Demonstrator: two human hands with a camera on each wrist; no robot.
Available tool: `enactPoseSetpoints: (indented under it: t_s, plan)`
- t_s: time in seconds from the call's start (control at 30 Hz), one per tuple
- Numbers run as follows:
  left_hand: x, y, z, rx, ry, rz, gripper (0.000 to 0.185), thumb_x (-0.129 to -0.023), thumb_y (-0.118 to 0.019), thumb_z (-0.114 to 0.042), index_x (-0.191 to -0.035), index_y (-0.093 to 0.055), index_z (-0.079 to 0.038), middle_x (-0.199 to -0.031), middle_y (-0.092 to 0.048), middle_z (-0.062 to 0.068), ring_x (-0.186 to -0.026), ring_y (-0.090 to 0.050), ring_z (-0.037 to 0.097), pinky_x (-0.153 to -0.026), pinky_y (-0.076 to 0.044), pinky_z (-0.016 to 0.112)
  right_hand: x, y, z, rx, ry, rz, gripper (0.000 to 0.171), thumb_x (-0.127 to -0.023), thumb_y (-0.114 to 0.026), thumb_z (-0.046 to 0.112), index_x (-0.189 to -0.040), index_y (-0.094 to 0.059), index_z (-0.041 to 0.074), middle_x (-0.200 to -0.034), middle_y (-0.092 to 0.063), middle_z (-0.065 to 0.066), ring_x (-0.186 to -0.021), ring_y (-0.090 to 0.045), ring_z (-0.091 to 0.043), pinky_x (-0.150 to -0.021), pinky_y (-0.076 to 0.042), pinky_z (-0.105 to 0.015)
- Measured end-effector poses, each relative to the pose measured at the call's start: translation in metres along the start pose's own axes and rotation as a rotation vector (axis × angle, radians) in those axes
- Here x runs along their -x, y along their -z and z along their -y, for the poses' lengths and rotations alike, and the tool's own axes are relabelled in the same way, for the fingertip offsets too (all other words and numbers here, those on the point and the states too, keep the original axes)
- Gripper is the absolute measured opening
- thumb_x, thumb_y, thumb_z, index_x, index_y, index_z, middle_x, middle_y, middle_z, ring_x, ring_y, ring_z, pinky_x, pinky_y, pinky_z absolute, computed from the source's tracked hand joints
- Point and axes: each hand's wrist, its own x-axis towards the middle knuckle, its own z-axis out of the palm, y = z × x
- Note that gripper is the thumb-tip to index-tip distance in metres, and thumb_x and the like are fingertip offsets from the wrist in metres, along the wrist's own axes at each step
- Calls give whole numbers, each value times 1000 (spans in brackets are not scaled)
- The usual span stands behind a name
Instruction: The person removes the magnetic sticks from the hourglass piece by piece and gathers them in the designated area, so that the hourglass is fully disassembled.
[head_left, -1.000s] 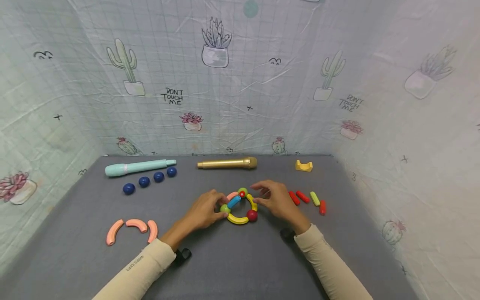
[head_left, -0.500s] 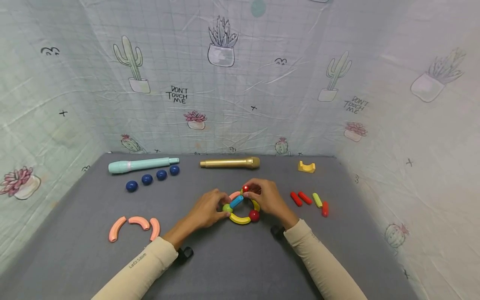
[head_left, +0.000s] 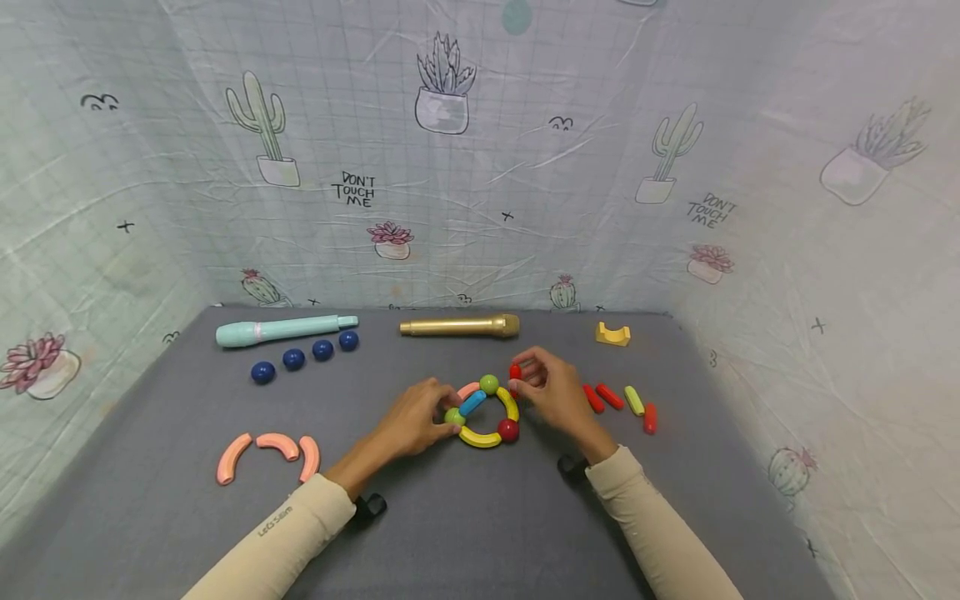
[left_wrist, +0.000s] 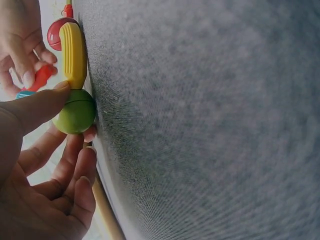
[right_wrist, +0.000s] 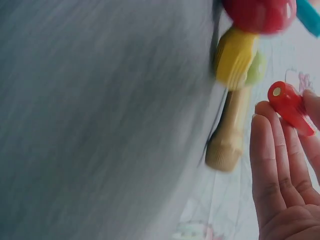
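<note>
In the head view, a ring of curved pieces and balls lies in the middle of the table. My left hand (head_left: 415, 421) pinches its left green ball (head_left: 454, 417); the left wrist view shows the thumb at the joint with a yellow curved piece (left_wrist: 73, 55). From that ball a blue stick (head_left: 472, 404) slants inward. Another green ball (head_left: 489, 384), a pink curved piece (head_left: 468, 390), a second yellow curved piece (head_left: 509, 403) and a dark red ball (head_left: 508, 430) make up the rest. Just right of the ring, my right hand (head_left: 558, 392) holds a red stick (right_wrist: 291, 106) between thumb and fingers.
Several red sticks (head_left: 610, 396) and a yellow-green stick (head_left: 633, 400) lie on the right. Behind are a gold microphone (head_left: 459, 326), a mint microphone (head_left: 285, 330) and a yellow cradle block (head_left: 613, 335). Blue balls (head_left: 294, 359) and pink curved pieces (head_left: 277, 445) lie left.
My right hand has taken the red stick from the upper green ball and moved it to the right. The left hand keeps its hold on the left green ball.
</note>
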Motion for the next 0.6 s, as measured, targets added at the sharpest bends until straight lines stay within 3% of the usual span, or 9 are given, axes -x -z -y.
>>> enactPoseSetpoints:
  t_s: [0.33,0.6]
  plan:
    - [0,-1,1,8,0,-14,28,-90,-88,-23,-114,-76,-15,-107,-67,1,-98,-65,17,-89,-54,40,13,39,-31,123,-53,-36,27,-92,-85,18,-116,-73,18,-102,-77,-5,-80,-71,-18,-71,-58,-34]
    - [0,0,1,4,0,-16,29,-89,-88,-23,-114,-76,-15,-106,-68,1,-98,-65,18,-88,-54,40,23,64,-49,317,-59,-27,27,-88,-88,12,-112,-75,12,-101,-79,-9,-86,-76,-25,-78,-61,-48]
